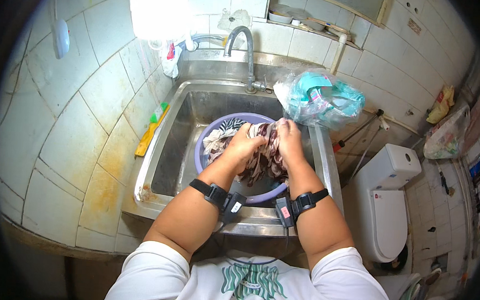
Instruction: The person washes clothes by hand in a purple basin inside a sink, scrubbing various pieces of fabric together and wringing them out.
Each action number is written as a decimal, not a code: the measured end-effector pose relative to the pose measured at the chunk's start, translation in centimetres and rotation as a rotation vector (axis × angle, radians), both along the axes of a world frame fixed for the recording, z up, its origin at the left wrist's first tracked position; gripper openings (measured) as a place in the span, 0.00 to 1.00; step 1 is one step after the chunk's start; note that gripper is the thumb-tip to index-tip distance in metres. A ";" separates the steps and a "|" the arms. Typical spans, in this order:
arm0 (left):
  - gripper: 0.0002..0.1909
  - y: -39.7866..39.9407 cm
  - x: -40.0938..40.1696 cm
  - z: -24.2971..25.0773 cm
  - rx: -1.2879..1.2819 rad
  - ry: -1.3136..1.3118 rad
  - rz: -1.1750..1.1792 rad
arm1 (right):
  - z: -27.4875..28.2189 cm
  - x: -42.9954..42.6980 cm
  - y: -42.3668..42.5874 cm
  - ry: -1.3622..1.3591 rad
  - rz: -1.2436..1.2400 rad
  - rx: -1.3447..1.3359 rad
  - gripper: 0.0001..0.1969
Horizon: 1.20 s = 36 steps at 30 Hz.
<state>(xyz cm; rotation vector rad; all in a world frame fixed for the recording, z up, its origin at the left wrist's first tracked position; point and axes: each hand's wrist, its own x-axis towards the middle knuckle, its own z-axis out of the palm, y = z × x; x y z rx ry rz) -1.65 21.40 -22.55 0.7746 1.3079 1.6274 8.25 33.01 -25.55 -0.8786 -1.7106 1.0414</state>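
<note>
Both hands grip a bunched patterned cloth (259, 159), brown, dark red and pale pink, over a purple plastic basin (198, 152). My left hand (241, 148) holds its left side with the thumb pressed across the fabric. At the upper right, my right hand (290, 142) is closed on the same cloth. More fabric lies in the basin's left part, including a dark zebra-striped piece (232, 125). The lower folds hang into the basin, where grey water seems to show. This basin stands in a stainless steel sink (175, 146).
A curved metal faucet (251, 48) rises behind the basin. Clear plastic bags with turquoise packaging (322, 95) sit on the sink's right back corner. A green-and-yellow brush (152, 131) lies along the left ledge. To the right stands a white toilet (389, 215). Cables hang from both wrist straps.
</note>
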 end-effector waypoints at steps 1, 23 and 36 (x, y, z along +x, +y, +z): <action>0.23 0.7 -1.2 -1.2 0.011 -0.006 -0.076 | 0.5 0.3 0.0 0.086 -0.033 -0.086 0.19; 0.13 -1.3 -7.4 6.7 0.373 -0.413 -0.008 | 2.3 1.2 -3.9 -0.269 1.032 0.343 0.30; 0.20 -1.2 -4.5 11.2 0.407 -0.098 -0.014 | 1.0 1.5 -0.8 -0.054 0.205 0.141 0.22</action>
